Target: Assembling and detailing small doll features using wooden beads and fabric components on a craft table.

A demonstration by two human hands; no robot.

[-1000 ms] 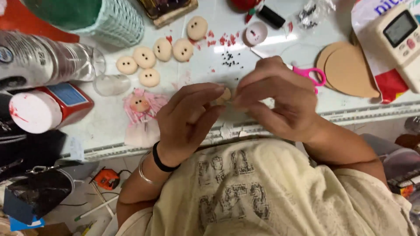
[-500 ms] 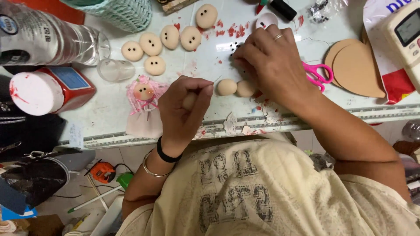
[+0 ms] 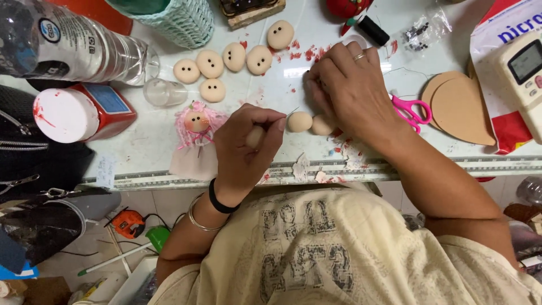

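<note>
My left hand (image 3: 248, 144) is closed on a small beige ball and a thin needle whose tip points right. Just right of it two plain beige balls (image 3: 300, 121) lie on the white table (image 3: 147, 141). My right hand (image 3: 350, 85) rests palm down further back, fingertips pressed to the table near tiny black beads; what is under them is hidden. Several beige doll heads with black bead eyes (image 3: 210, 64) lie in a row at the back. A small doll with pink hair (image 3: 196, 133) lies left of my left hand.
Pink-handled scissors (image 3: 415, 110) and tan heart-shaped cutouts (image 3: 460, 107) lie at the right, next to a white remote (image 3: 522, 68). A clear plastic bottle (image 3: 73, 48), a red jar with white lid (image 3: 79, 113), a small clear cup (image 3: 164, 93) and a teal crocheted basket (image 3: 175, 20) stand at the left. A ruler (image 3: 395, 166) runs along the table's front edge.
My hands have parted from working together. The right hand reached back toward the black beads; the left stays near the front with ball and needle. Two balls now lie between them.
</note>
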